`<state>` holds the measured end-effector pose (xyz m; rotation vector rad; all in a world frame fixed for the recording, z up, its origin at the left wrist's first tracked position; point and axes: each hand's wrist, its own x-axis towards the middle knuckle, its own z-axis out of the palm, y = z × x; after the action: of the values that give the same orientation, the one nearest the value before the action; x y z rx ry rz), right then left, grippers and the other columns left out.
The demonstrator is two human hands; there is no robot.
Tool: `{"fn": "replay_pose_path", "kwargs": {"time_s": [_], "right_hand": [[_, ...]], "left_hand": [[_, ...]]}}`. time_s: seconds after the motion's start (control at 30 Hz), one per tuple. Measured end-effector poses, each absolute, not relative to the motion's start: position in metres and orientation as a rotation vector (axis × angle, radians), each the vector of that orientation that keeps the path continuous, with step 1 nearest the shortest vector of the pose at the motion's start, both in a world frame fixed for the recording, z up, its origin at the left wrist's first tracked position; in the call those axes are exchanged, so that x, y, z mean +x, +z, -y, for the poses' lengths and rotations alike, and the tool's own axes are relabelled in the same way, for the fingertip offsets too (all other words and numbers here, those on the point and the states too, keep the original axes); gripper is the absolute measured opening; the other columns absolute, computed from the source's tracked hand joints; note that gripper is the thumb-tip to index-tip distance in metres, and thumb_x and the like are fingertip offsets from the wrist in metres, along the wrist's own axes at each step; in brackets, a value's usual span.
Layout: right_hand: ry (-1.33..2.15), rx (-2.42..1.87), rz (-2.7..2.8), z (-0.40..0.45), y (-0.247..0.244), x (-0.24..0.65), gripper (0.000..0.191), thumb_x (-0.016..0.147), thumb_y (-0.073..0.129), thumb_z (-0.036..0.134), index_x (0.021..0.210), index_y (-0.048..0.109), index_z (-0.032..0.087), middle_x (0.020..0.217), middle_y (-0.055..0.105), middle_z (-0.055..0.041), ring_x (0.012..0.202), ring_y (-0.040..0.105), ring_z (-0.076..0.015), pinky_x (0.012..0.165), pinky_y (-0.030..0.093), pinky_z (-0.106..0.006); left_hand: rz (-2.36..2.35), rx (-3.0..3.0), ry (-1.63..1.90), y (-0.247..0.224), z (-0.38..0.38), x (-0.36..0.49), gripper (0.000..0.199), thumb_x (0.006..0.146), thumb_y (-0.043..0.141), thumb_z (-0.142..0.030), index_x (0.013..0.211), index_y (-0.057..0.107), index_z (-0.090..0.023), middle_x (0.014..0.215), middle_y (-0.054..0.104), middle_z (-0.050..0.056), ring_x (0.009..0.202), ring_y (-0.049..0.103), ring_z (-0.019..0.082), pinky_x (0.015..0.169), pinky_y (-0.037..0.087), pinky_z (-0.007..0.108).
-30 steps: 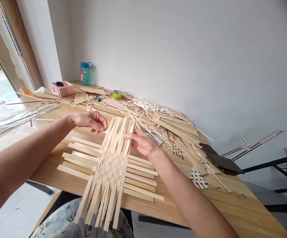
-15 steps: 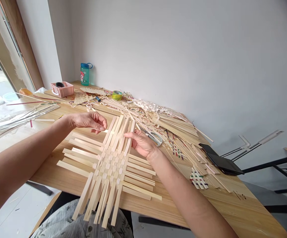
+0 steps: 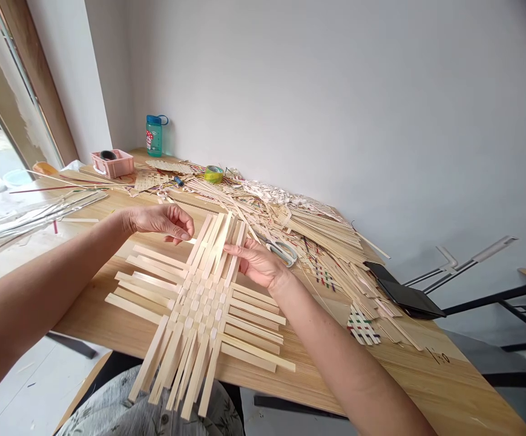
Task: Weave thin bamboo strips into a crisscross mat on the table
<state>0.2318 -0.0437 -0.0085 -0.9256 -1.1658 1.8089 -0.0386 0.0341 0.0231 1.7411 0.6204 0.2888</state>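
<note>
A loose weave of flat pale bamboo strips (image 3: 199, 303) lies on the wooden table (image 3: 381, 378) in front of me, with long unwoven ends fanning out on all sides. My left hand (image 3: 165, 222) is above its far left corner, with a thin bamboo strip (image 3: 189, 241) pinched between thumb and fingers. My right hand (image 3: 253, 263) grips the far ends of the upright strips, its fingers reaching in among them. Part of the weave's far edge is hidden behind my right hand.
Steel scissors (image 3: 282, 252) lie just beyond my right hand. Piles of bamboo strips and offcuts (image 3: 317, 230) cover the far table, with a green tape roll (image 3: 213, 174), pink tray (image 3: 112, 164), water bottle (image 3: 154, 135), black tablet (image 3: 403, 297), and small woven square (image 3: 362, 327).
The weave's near ends have swung slightly left, and its strips have shifted a little. My right hand has moved slightly left, closer to my left hand.
</note>
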Motion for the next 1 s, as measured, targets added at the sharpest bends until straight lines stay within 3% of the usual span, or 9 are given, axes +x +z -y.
{"fn": "replay_pose_path", "kwargs": {"time_s": [0.23, 0.47, 1.0], "right_hand": [[1.819, -0.936, 1.157, 0.045, -0.007, 0.23, 0.037, 0.057, 0.092, 0.03, 0.088, 0.075, 0.021, 0.086, 0.078, -0.001, 0.078, 0.072, -0.0179, 0.079, 0.057, -0.033], [1.858, -0.891, 1.137, 0.046, -0.008, 0.23, 0.028, 0.063, 0.089, 0.027, 0.087, 0.076, 0.02, 0.085, 0.078, 0.0007, 0.077, 0.071, -0.0171, 0.08, 0.055, -0.031], [1.773, -0.905, 1.22, 0.044, -0.012, 0.232, 0.04, 0.056, 0.091, 0.038, 0.089, 0.075, 0.021, 0.087, 0.078, -0.0025, 0.08, 0.072, -0.0204, 0.081, 0.056, -0.036]], "left_hand": [[-0.588, 1.721, 0.304, 0.017, -0.036, -0.039, 0.029, 0.077, 0.081, -0.035, 0.085, 0.07, -0.009, 0.059, 0.065, 0.001, 0.051, 0.053, 0.007, 0.049, 0.043, 0.017], [-0.573, 1.699, 0.263, 0.011, -0.036, -0.037, 0.031, 0.077, 0.081, -0.037, 0.085, 0.069, -0.009, 0.06, 0.064, 0.001, 0.051, 0.054, 0.007, 0.049, 0.044, 0.017], [-0.641, 1.817, 0.297, 0.034, -0.027, -0.037, 0.027, 0.079, 0.078, -0.034, 0.084, 0.071, -0.009, 0.061, 0.065, 0.003, 0.053, 0.055, 0.009, 0.051, 0.045, 0.018]]}}
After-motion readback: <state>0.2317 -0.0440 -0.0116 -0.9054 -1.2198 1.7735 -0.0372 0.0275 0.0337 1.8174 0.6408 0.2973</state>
